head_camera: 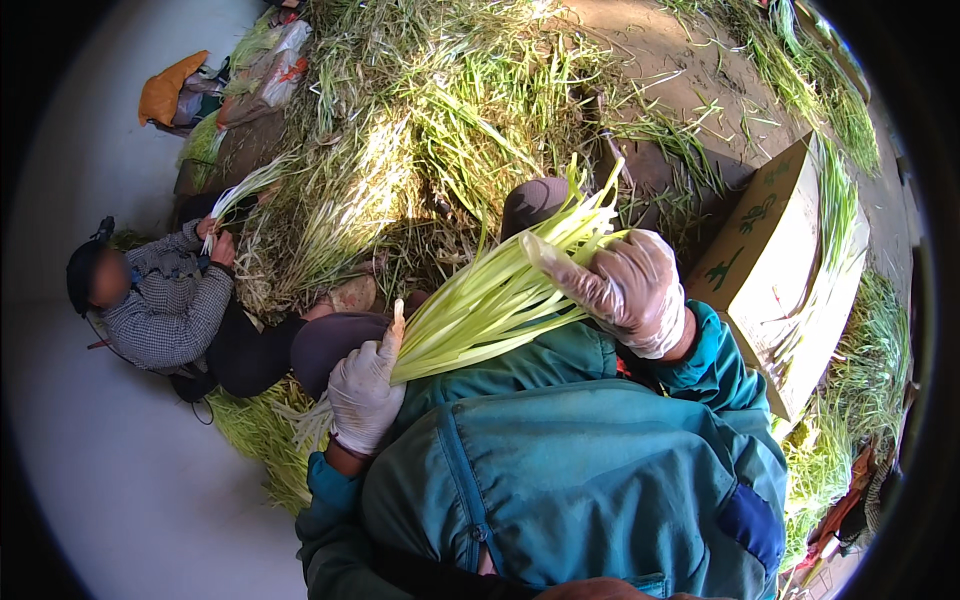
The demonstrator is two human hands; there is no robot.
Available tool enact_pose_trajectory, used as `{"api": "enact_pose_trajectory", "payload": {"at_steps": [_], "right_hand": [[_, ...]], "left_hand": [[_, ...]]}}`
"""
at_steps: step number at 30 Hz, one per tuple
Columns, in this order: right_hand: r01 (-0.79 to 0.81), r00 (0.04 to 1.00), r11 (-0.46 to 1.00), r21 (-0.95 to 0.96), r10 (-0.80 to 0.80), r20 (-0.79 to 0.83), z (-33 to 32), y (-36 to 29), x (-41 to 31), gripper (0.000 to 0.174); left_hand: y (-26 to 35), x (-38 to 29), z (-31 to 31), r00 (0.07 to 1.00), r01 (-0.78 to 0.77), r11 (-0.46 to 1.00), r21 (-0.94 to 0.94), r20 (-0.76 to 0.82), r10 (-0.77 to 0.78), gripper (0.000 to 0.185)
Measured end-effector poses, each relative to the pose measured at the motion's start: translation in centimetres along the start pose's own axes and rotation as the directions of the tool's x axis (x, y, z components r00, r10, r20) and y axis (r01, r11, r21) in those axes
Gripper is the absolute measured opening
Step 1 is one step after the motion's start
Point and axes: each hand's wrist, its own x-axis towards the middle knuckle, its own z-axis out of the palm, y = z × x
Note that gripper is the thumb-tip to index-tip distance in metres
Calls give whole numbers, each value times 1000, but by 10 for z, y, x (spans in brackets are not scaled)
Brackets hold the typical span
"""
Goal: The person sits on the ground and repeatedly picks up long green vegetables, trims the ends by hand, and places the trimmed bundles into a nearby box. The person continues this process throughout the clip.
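Observation:
A bundle of pale yellow-green leafy stalks (487, 307), like blanched chives, lies slantwise across my lap. My left hand (367, 390), in a thin whitish glove, is closed around its lower end, thumb pointing up, with white stalk ends sticking out behind it. At the leafy upper end is my right hand (626, 289) in a translucent glove, its fingers curled around the leaves and its thumb or forefinger stretched out over them. Parts of the fingers of both hands are hidden.
A large heap of loose green and dry stalks (420, 135) lies ahead. At right stands a cardboard box (750, 232) with stalks on top. To the left a co-worker (165, 307) sits holding white stalks (244, 187). More stalks (262, 427) lie beside my left arm.

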Motion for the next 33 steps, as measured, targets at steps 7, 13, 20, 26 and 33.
{"api": "enact_pose_trajectory", "payload": {"at_steps": [7,13,20,26,33], "right_hand": [[-341,889,242,909,397,228,28,-11,-40,28],[-505,518,-367,781,596,614,22,39,-67,21],[-836,537,516,188,697,476,19,75,-100,66],[-658,539,-68,750,653,532,6,73,-42,40],[-538,813,143,831,347,467,33,71,-23,50]], "left_hand": [[1,-1,2,999,20,1000,11,30,-20,73],[-8,-10,1,998,34,999,-40,-49,-36,67],[-9,-10,-7,996,42,999,-29,-72,-44,65],[-10,-21,-8,998,32,998,45,-46,-30,66],[-10,-25,-8,999,-7,993,118,-39,11,68]]}}
